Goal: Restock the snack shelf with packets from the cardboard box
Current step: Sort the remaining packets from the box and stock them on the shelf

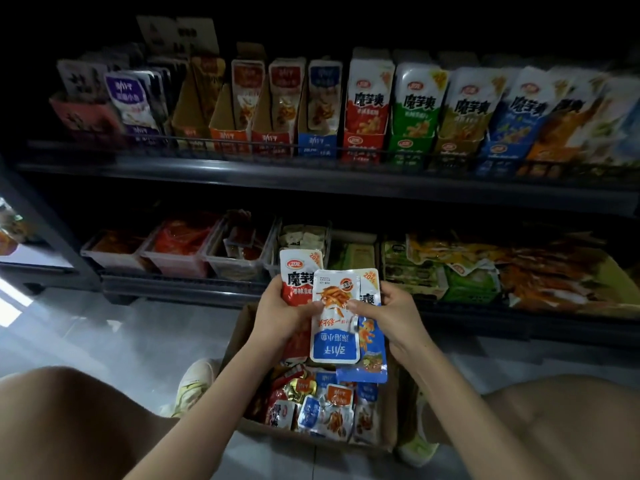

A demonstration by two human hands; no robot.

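Left hand point(280, 317): grips red-and-white foil packet point(298, 278), frame centre.
Right hand point(398, 317): grips larger blue-and-white foil packet point(373, 344); both thumbs pinch 1 small white-and-blue packet point(334, 337).
Brown cardboard box point(239, 337): lower centre, part-full.
Tip: turn small packet upright, match blue carton point(317, 145) on dark upper shelf point(242, 173).

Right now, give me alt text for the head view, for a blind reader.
The left hand and right hand together hold three snack packets, a red packet, a small blue packet in front and a larger blue packet behind, above a cardboard box of mixed packets. Beyond stand two dim shelves stocked with snacks.
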